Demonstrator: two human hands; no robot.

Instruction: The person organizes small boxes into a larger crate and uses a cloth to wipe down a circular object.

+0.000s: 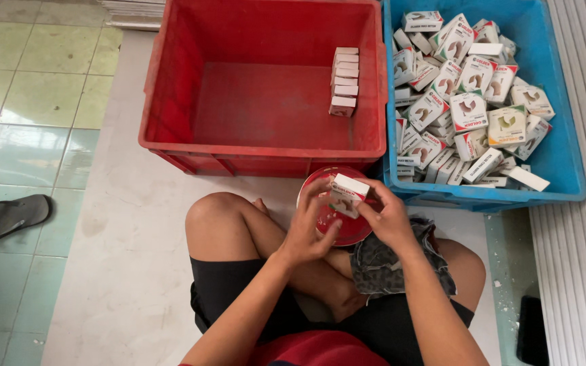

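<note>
I sit cross-legged on the floor. My left hand and my right hand both grip a small white carton with red print, held over a round red bowl in my lap. A red crate stands just ahead; inside it a short row of the same small cartons lines the right wall. A blue crate to the right is heaped with several loose cartons.
A grey patterned cloth lies over my right thigh. A dark sandal rests on the green tiles at far left. A ribbed metal surface runs along the right edge. A stack of flat white sheets sits behind the red crate.
</note>
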